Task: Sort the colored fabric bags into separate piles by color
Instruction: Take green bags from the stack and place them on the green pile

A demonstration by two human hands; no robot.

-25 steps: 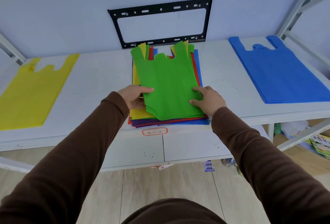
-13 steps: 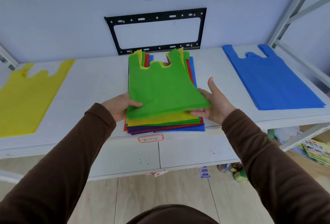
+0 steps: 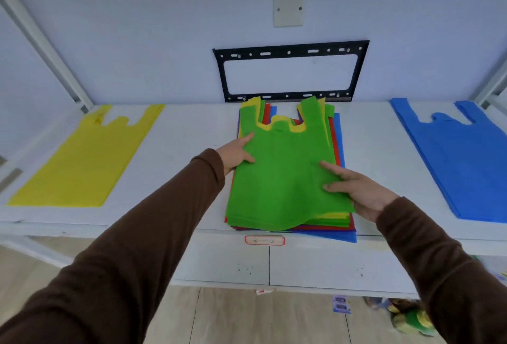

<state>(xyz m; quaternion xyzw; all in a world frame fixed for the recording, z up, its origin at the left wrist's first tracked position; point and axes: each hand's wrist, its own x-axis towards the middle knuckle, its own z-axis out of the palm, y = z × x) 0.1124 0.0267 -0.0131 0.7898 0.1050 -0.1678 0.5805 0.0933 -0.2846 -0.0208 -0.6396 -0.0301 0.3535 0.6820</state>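
A green bag is lying atop the stack at counter centre. The left hand is pinching its 9 o'clock edge; the right hand is seemingly gripping its 4 o'clock corner. Yellow bag at 9, blue bag at 3.

Both hands gripping green bag atop mixed stack, white bench, yellow bag left, blue bag right

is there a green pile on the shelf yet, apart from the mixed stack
No: only a yellow pile at left and a blue pile at right lie apart; the green bag tops the stack.
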